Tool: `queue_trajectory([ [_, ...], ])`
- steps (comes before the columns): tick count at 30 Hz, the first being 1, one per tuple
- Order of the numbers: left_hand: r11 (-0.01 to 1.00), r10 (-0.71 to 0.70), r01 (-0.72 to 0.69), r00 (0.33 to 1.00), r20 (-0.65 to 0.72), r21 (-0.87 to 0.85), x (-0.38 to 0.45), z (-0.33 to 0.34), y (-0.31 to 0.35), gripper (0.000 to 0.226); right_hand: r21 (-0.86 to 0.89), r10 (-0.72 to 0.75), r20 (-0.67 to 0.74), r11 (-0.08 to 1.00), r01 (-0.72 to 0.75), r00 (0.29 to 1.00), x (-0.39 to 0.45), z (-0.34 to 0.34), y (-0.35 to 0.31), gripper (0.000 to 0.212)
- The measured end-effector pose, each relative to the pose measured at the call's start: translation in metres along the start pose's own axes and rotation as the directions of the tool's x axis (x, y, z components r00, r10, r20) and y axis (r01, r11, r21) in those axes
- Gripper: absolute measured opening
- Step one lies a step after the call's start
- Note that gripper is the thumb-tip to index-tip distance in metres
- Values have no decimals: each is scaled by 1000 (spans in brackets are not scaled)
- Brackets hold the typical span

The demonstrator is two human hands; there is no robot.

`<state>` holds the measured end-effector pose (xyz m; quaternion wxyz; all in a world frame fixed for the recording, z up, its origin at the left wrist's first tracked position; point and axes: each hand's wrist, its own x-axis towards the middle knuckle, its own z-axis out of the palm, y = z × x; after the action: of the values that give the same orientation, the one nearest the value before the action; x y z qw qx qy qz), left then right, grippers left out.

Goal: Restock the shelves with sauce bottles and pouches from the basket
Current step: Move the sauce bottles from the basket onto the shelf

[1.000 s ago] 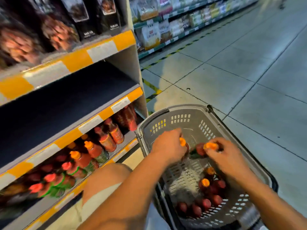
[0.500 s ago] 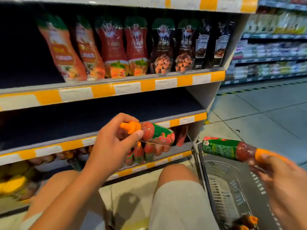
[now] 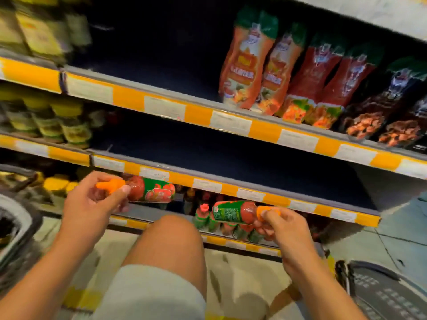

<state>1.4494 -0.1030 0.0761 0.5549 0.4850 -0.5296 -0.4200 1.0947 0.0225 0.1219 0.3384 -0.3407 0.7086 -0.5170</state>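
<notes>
My left hand (image 3: 92,204) holds one sauce bottle (image 3: 147,190) by its neck, fingers (image 3: 123,189) curled round the orange cap (image 3: 111,184); the bottle lies level, base pointing right, in front of the lower shelf's front edge (image 3: 208,184). My right hand (image 3: 284,229) pinches a second sauce bottle (image 3: 233,211) at its orange cap (image 3: 265,210), base pointing left, level, just before the bottom shelf opening.

Both bottles are smooth rounded cylinders, red contents visible at the shoulder, glossy green labels wrapped round the body. Label print is too blurred to read.

Behind the right-hand bottle, a row of like bottles (image 3: 203,215) stands upright on the bottom shelf, partly hidden by my hand and knee (image 3: 171,243). The lower shelf (image 3: 231,158) above them is a dark, flat deck with open room along its width. On the upper shelf, soft stand-up pouches (image 3: 288,72) in orange, red and black stand at the right end; its left portion is dark and open. Shelf edges carry orange and white price strips.

Jars with yellow lids (image 3: 46,116) at far left are smeared. The grey perforated plastic basket (image 3: 388,294) is cut off at the bottom right corner; its contents are out of view. A second grey rim (image 3: 16,225) shows at left edge, indistinct.
</notes>
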Motion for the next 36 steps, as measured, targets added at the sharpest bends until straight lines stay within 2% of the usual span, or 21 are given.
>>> queue_trajectory([
  [6,981,-149,156,987,-66,118,8,-9,-77,44,-177,101,149,981,-74,984,42,80,29,12],
  [8,969,-185,193,981,-64,154,14,-3,-99,48,-204,149,172,973,-112,974,54,99,39,17],
  [14,913,-238,216,971,25,345,34,36,-141,28,-343,176,185,933,-104,967,90,138,71,21],
  [16,889,-244,195,967,69,414,42,52,-151,25,-364,187,186,925,-109,965,100,146,81,19],
  [20,850,-234,116,957,169,514,60,85,-163,20,-473,141,241,881,-10,960,119,158,96,16],
  [23,774,-224,33,948,225,632,75,109,-174,13,-539,124,285,841,51,950,128,167,106,15],
  [29,538,-352,-32,899,260,842,101,143,-197,25,-581,105,309,807,100,945,140,183,128,15],
  [32,488,-435,10,870,233,873,112,157,-202,22,-579,106,295,811,89,950,146,192,136,13],
  [36,471,-604,124,767,218,873,121,173,-206,21,-563,140,290,825,50,947,152,200,143,16],
])
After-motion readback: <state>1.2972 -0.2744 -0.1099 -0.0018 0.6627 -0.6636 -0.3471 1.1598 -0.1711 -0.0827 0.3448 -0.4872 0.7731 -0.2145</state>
